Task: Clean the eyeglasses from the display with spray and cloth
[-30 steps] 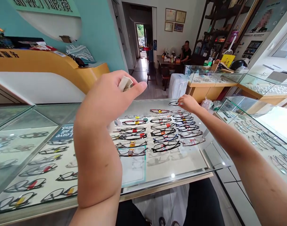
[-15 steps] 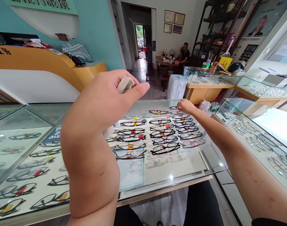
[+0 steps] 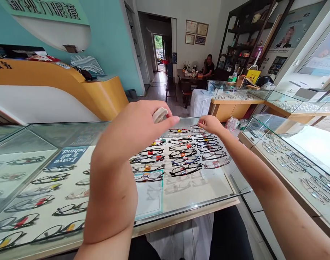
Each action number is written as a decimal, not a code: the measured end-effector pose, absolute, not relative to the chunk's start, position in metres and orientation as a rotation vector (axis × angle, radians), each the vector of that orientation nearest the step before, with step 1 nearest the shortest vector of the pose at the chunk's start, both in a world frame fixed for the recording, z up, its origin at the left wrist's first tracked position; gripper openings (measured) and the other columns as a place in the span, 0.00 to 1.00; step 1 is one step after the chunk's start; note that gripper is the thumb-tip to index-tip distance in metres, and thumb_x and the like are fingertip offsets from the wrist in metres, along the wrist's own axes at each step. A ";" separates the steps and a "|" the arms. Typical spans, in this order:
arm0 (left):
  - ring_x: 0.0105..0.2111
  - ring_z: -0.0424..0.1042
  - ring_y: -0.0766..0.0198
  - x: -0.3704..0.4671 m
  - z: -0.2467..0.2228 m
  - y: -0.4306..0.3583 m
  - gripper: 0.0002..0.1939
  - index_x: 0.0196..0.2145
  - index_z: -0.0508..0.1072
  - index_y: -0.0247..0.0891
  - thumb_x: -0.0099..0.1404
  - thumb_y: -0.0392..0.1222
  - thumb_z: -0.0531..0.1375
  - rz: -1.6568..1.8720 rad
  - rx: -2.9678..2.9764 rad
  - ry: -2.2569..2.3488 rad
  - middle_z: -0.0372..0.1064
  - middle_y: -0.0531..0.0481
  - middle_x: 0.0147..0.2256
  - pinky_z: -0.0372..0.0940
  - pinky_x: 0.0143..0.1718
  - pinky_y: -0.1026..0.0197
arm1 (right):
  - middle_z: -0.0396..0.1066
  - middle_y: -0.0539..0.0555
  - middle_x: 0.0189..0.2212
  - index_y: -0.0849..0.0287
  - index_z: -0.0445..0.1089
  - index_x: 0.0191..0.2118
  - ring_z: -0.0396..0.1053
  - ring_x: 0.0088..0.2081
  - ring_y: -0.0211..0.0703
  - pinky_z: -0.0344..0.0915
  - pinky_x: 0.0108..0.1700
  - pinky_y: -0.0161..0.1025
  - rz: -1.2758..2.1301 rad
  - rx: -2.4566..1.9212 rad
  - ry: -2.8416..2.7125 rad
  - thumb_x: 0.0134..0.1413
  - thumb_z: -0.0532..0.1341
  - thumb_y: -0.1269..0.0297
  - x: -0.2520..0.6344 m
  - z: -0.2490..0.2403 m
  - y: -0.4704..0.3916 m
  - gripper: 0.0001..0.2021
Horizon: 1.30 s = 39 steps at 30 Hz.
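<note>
My left hand (image 3: 137, 124) is raised over the glass display counter (image 3: 197, 207), its fingers and thumb closed on a crumpled off-white cloth (image 3: 159, 115). At the counter's far edge, my right hand (image 3: 211, 124) pinches one end of a thin dark-framed pair of eyeglasses (image 3: 195, 126). Rows of eyeglasses lie before me, among them a red-and-black pair with a yellow tag (image 3: 179, 131) and a thick black pair (image 3: 185, 169) at the front. My left forearm hides part of the left row.
More eyeglasses with coloured tags (image 3: 36, 201) lie in the case on the left. Another glass case (image 3: 294, 159) stands to the right. Beyond are a wrapped suitcase (image 3: 201, 103), an orange reception desk (image 3: 108, 95) and a seated person (image 3: 209, 66) at a table.
My left hand has moved to the right and a bit lower with the cloth. My right hand stays at the far eyeglasses. The view has shifted slightly.
</note>
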<state>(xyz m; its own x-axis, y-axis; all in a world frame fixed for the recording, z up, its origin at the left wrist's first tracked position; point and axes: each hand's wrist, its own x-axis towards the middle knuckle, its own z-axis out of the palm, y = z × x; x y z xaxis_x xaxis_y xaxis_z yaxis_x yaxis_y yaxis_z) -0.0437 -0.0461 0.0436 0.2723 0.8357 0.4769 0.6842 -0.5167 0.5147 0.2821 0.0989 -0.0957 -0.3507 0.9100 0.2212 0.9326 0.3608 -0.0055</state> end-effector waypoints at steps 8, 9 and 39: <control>0.28 0.72 0.55 0.009 0.004 -0.042 0.14 0.36 0.85 0.44 0.66 0.54 0.63 0.000 2.563 1.310 0.75 0.49 0.27 0.55 0.33 0.55 | 0.41 0.45 0.21 0.52 0.43 0.23 0.43 0.26 0.37 0.43 0.32 0.42 0.291 -1.159 -1.752 0.70 0.61 0.50 0.221 -0.088 0.016 0.30; 0.29 0.73 0.55 0.014 -0.010 -0.038 0.13 0.35 0.85 0.45 0.65 0.53 0.64 -0.055 2.586 1.267 0.76 0.49 0.28 0.55 0.33 0.55 | 0.40 0.45 0.22 0.52 0.43 0.23 0.42 0.26 0.37 0.42 0.32 0.42 0.314 -1.125 -1.719 0.70 0.61 0.48 0.219 -0.092 0.015 0.31; 0.21 0.54 0.70 -0.005 -0.122 0.029 0.30 0.30 0.75 0.41 0.49 0.68 0.79 1.373 1.427 0.847 0.59 0.57 0.22 0.49 0.22 0.64 | 0.51 0.43 0.20 0.55 0.77 0.34 0.46 0.25 0.37 0.45 0.30 0.40 0.906 -0.826 -1.581 0.56 0.71 0.32 0.201 -0.117 0.007 0.27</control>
<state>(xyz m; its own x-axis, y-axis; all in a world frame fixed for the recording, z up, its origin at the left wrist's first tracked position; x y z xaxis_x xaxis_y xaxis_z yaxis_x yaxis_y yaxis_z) -0.0049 0.0289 -0.1221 0.1302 0.9362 0.3264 -0.1285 -0.3105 0.9418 0.2010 0.0071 -0.1171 -0.1757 0.8739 0.4533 0.0508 0.4679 -0.8823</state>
